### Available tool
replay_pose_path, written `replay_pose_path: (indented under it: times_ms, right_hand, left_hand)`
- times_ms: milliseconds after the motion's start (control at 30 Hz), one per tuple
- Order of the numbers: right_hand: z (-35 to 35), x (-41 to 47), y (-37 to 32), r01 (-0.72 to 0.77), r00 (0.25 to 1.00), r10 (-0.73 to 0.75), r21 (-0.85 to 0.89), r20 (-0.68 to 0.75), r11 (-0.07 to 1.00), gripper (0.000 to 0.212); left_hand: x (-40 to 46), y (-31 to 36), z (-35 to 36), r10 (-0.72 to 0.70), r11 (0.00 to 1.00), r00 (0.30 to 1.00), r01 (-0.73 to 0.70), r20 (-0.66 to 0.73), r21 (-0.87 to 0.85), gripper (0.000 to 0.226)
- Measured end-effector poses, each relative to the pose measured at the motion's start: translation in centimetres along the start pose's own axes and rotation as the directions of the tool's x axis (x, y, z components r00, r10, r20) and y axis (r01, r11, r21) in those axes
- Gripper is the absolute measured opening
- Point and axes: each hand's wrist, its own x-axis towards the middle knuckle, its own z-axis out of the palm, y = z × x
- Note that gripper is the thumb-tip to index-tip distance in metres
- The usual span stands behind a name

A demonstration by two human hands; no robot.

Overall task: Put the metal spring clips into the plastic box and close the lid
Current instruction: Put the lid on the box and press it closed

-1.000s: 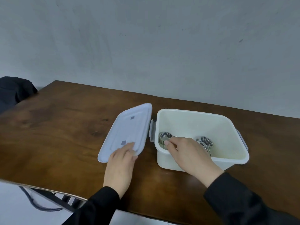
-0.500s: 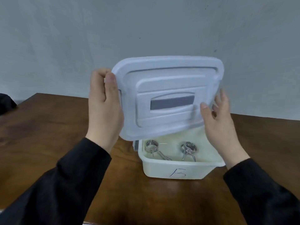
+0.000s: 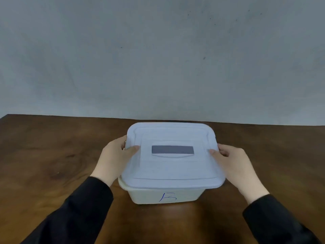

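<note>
A white plastic box (image 3: 167,195) with a blue letter B on its front stands on the brown wooden table (image 3: 52,164). A pale blue lid (image 3: 173,166) with a grey handle strip lies flat on top of the box, covering it. My left hand (image 3: 115,159) grips the lid's left edge, thumb on top. My right hand (image 3: 235,166) grips the right edge the same way. The metal spring clips are hidden under the lid.
A grey wall (image 3: 158,59) rises just behind the table's far edge. Bare wood stretches to the left and right of the box. Black sleeves cover both forearms.
The lid went from lying beside the box, to being held upright above it, to flat on top of it. The clips are now out of sight.
</note>
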Motion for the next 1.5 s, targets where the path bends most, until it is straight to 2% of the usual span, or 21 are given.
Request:
replay_pose_path:
  times_ms: [100,167,400,533,600,667,733,767,800,867,967,1033,1100,1167,1233,1367,1500]
  right_hand:
    - [0.6,0.8,1.0,-0.024,0.998,0.029,-0.105,0.048,0.994,0.026]
    - [1.0,1.2,1.4,-0.019,0.997,0.030,-0.166,0.065,0.986,0.032]
    - [1.5,2.5,2.1,0.019,0.998,-0.004,-0.241,0.063,0.970,0.036]
    - [1.7,3.3,2.4,0.021,0.996,-0.001,-0.223,0.086,0.974,0.034]
    - [1.7,3.5,2.5,-0.004,0.995,0.019,-0.156,0.096,0.988,0.032]
    - [1.7,3.7,2.6,-0.064,0.992,0.070,-0.068,0.105,0.996,0.038]
    - [1.7,3.7,2.4,-0.158,0.979,0.157,0.002,0.130,0.987,0.048]
    - [1.7,3.7,2.3,-0.205,0.968,0.202,0.004,0.147,0.979,0.051]
    - [1.8,3.9,2.4,-0.237,0.958,0.235,-0.007,0.164,0.972,0.050]
    - [1.8,4.5,2.5,-0.266,0.945,0.262,-0.005,0.197,0.964,0.054]
    - [1.3,5.4,2.2,-0.250,0.953,0.248,-0.012,0.176,0.968,0.061]
    - [1.0,5.7,2.3,-0.197,0.966,0.200,-0.032,0.161,0.980,0.057]
    - [1.0,5.2,2.4,-0.152,0.969,0.153,-0.021,0.193,0.988,0.043]
    - [1.4,4.4,2.5,-0.126,0.964,0.118,0.020,0.236,0.992,0.046]
    - [2.1,3.9,2.7,-0.096,0.971,0.087,0.028,0.221,0.995,0.053]
    - [2.6,3.9,2.7,-0.002,0.989,0.013,-0.075,0.149,0.997,0.049]
    - [2.4,3.5,2.2,0.003,0.989,0.013,-0.111,0.144,0.994,0.054]
  left_hand:
    - [1.3,-1.3,0.5,0.021,0.984,0.998,-0.011,-0.054,0.179,0.025]
    - [2.2,-2.1,0.6,0.027,0.956,0.998,-0.007,-0.061,0.293,0.029]
    - [2.5,-3.7,0.7,-0.048,0.943,0.997,0.064,-0.054,0.326,0.027]
    - [1.2,-3.1,0.9,-0.108,0.973,0.994,0.099,0.028,0.208,0.023]
    - [1.0,-2.7,0.6,-0.182,0.978,0.980,0.172,0.083,0.121,0.022]
    - [0.7,-2.7,0.4,-0.271,0.962,0.952,0.272,0.141,0.011,0.048]
    - [0.2,-2.8,0.5,-0.345,0.925,0.928,0.362,0.141,-0.120,0.071]
    - [0.0,-3.1,0.7,-0.366,0.908,0.920,0.386,0.139,-0.165,0.074]
    - [0.0,-3.4,0.8,-0.372,0.899,0.917,0.395,0.144,-0.189,0.066]
    - [0.4,-3.3,1.0,-0.339,0.910,0.923,0.370,0.181,-0.185,0.038]
    - [1.5,-2.1,1.3,-0.278,0.932,0.939,0.314,0.201,-0.180,0.028]
    - [2.4,-1.5,1.6,-0.240,0.958,0.957,0.260,0.162,-0.119,0.034]
    - [3.1,-1.6,1.9,-0.237,0.966,0.958,0.251,0.161,-0.070,0.066]
    - [3.1,-1.6,2.3,-0.252,0.958,0.951,0.271,0.177,-0.094,0.086]
    - [3.0,-1.5,2.7,-0.251,0.957,0.954,0.269,0.164,-0.104,0.086]
    - [3.3,-1.7,3.4,-0.192,0.980,0.973,0.196,0.125,-0.021,0.073]
    - [3.2,-1.7,3.7,-0.161,0.987,0.980,0.160,0.113,0.021,0.067]
